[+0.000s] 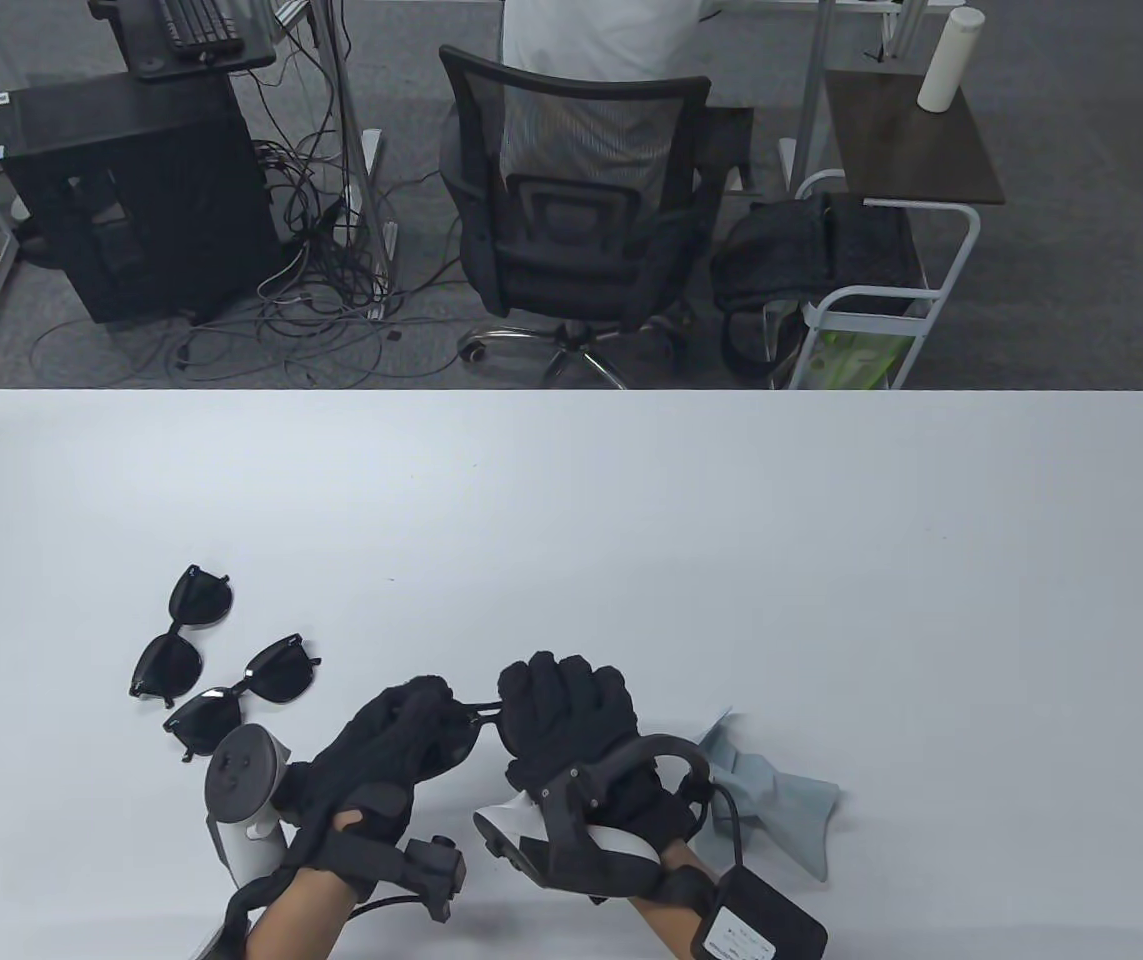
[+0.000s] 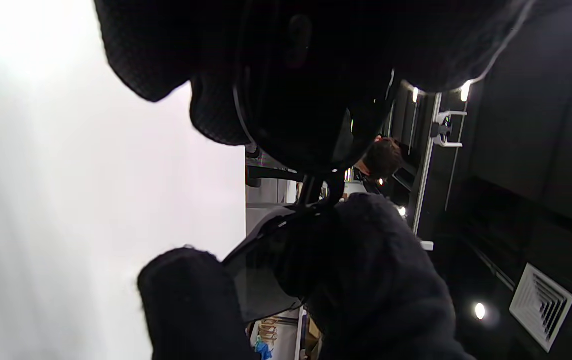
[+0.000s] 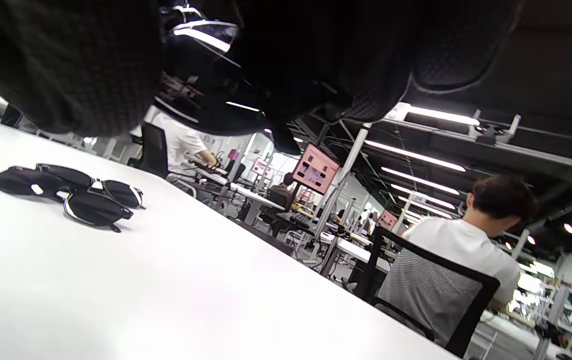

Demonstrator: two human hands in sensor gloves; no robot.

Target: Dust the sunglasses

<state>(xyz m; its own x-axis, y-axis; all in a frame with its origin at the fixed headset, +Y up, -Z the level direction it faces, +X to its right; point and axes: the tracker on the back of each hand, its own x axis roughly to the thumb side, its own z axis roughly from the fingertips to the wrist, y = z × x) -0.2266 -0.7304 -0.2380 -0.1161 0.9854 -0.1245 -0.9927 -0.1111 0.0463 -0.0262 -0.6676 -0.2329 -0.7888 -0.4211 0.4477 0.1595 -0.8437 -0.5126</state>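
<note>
Both hands hold one pair of black sunglasses (image 1: 466, 725) just above the white table (image 1: 631, 520) near its front edge. My left hand (image 1: 401, 725) grips one lens side. My right hand (image 1: 561, 705) grips the other side; that lens (image 2: 261, 280) shows between its fingers in the left wrist view. Two more black sunglasses lie on the table to the left, one (image 1: 179, 632) farther out and one (image 1: 243, 695) nearer the left hand; both show in the right wrist view (image 3: 66, 195). A grey-blue cloth (image 1: 776, 800) lies crumpled on the table right of the right hand, untouched.
A black mesh office chair (image 1: 581, 200) with a person in it stands beyond the table's far edge. A white cart (image 1: 881, 300) with a bag is at the far right, a black cabinet (image 1: 131, 200) at the far left.
</note>
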